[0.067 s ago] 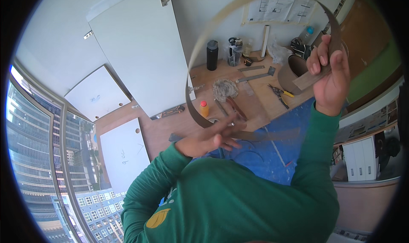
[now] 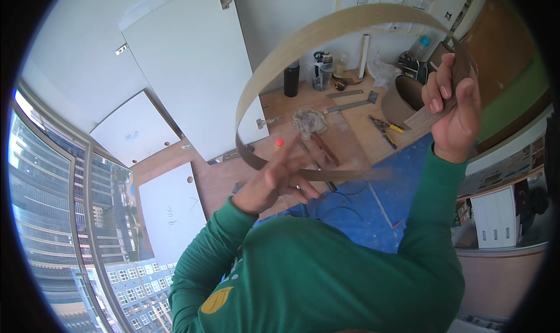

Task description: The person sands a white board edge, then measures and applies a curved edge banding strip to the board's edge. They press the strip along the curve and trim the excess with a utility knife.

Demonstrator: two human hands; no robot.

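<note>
A long, thin, wood-coloured edge-banding strip point(image 2: 326, 32) arches in a big loop between my hands. My right hand point(image 2: 452, 114), raised at the right, is closed round it, with a short end poking out below the fingers. At the lower middle, the strip runs through my left hand point(image 2: 274, 184), whose thumb and lower fingers curl about it while the index finger points out. Its other end, blurred, sticks out to the right over the blue floor covering. On the bench behind lie yellow-handled snips point(image 2: 385, 126) and a coiled brown roll of banding point(image 2: 402, 97).
The wooden bench point(image 2: 350, 140) carries a black bottle point(image 2: 291, 79), a crumpled plastic bundle point(image 2: 309, 122), a metal square point(image 2: 356, 102) and a red-capped bottle point(image 2: 279, 143). White panels point(image 2: 186, 70) lean at the left, near a window point(image 2: 46, 187). Blue sheeting point(image 2: 361, 204) covers the floor.
My left hand has shifted a little to the left with the strip. The loop has widened leftward and its top has dropped. My right hand has barely moved.
</note>
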